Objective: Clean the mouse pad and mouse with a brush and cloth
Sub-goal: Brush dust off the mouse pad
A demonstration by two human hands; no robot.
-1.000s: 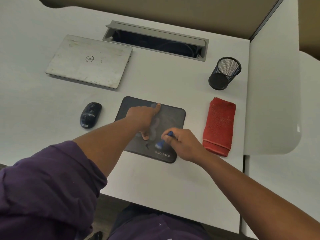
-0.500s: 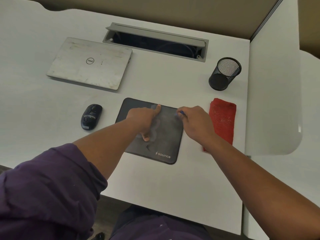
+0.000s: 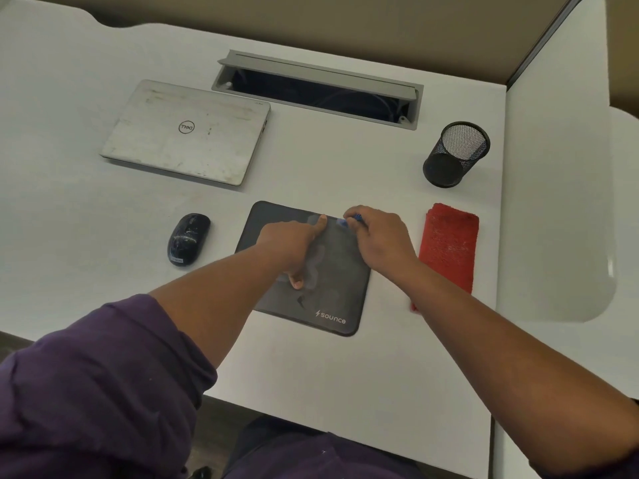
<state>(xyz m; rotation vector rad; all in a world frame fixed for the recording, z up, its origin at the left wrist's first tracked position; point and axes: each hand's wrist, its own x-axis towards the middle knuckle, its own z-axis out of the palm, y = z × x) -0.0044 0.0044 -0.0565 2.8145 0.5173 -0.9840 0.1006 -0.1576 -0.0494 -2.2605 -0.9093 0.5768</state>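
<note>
While your right hand [image 3: 382,238] grips brush [image 3: 350,221] at mouse pad [image 3: 340,286] one-o'clock corner, left hand [image 3: 294,245] pressing flat: risk — dust flicked onto cloth [image 3: 449,247]; pad creeping if pressure eases.

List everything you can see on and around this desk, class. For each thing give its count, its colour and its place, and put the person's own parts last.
mouse pad: 1, black with a white logo, desk centre, dusty patches on top
mouse: 1, black, scuffed, left of the pad
brush: 1, blue, at the pad's far edge
cloth: 1, red, folded, right of the pad
laptop: 1, silver, closed, far left
pen cup: 1, black mesh, far right
cable tray: 1, grey, open, at the desk's back
desk: 1, white
left hand: 1, pressing on the pad, purple sleeve
right hand: 1, holding the brush
</note>
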